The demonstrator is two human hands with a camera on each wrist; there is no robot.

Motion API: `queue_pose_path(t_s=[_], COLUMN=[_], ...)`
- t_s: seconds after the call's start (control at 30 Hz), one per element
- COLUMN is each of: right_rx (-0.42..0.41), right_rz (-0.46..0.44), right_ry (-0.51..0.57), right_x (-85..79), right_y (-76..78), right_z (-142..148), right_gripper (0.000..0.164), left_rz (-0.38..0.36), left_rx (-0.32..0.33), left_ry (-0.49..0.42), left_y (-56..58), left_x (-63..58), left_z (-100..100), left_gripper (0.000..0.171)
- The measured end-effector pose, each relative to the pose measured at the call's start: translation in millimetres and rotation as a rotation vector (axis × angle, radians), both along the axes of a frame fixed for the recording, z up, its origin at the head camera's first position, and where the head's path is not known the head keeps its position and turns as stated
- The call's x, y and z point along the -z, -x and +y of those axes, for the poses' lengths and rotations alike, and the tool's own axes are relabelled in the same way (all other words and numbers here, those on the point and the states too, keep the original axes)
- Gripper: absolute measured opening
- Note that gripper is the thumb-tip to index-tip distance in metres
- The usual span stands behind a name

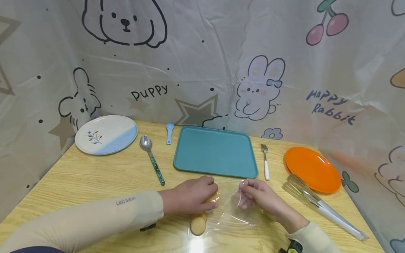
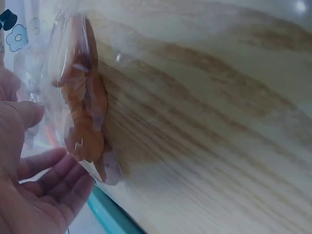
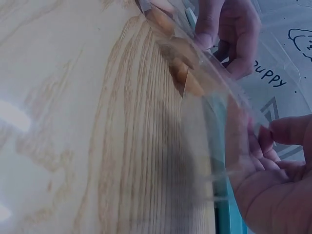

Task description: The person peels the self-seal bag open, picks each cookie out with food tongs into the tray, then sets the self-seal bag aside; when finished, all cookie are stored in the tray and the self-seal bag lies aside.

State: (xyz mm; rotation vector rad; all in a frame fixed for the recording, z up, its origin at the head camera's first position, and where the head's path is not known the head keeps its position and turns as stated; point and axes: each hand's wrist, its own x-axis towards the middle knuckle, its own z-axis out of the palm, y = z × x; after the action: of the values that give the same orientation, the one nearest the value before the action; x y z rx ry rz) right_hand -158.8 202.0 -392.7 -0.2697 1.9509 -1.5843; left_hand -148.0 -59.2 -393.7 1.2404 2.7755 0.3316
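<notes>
A clear plastic bag lies near the front of the table, with round golden biscuits inside its left end. My left hand reaches over the biscuits, largely covering them from above. In the left wrist view, its loosely bent fingers meet the bag's edge, and the thumb stands apart from them. At the bag's other end my right hand pinches the thin film between thumb and fingers, lifting it a little. Through the film, the right wrist view shows biscuits between the two hands.
Behind the bag lies a teal tray. To its left are a light blue spoon, a metal spoon and an oval plate. Rightward lie a fork, orange plates and tongs. A printed curtain hangs behind.
</notes>
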Motion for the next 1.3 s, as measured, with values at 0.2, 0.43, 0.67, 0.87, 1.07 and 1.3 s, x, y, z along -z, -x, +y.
queue_pose_path(t_s=[0.2, 0.43, 0.67, 0.87, 1.07, 1.3], right_rx=[-0.047, -0.064, -0.025, -0.018, -0.012, 0.047], right_rz=[-0.095, -0.1, -0.084, -0.107, -0.079, 0.051], right_ry=[0.109, 0.14, 0.115, 0.109, 0.109, 0.111], right_x=[0.0, 0.8, 3.8, 9.6, 12.5, 2.5], right_y=[0.0, -0.7, -2.9, -5.2, -8.1, -11.9], right_z=[0, 0, 2, 4, 3, 2], right_gripper=[0.023, 0.025, 0.025, 0.025, 0.026, 0.031], left_rz=[0.008, 0.037, 0.012, -0.066, -0.139, -0.203], left_rx=[-0.035, -0.028, -0.029, -0.044, -0.042, -0.043], left_ry=[0.008, -0.021, -0.108, -0.203, -0.279, -0.338], left_y=[-1.8, -3.9, -2.1, 5.2, 16.5, 20.2], left_x=[1.7, 8.2, 9.0, 0.7, -8.7, -8.8], left_z=[-1, -3, -4, -12, -21, -27], left_gripper=[0.026, 0.016, 0.009, 0.012, 0.014, 0.013])
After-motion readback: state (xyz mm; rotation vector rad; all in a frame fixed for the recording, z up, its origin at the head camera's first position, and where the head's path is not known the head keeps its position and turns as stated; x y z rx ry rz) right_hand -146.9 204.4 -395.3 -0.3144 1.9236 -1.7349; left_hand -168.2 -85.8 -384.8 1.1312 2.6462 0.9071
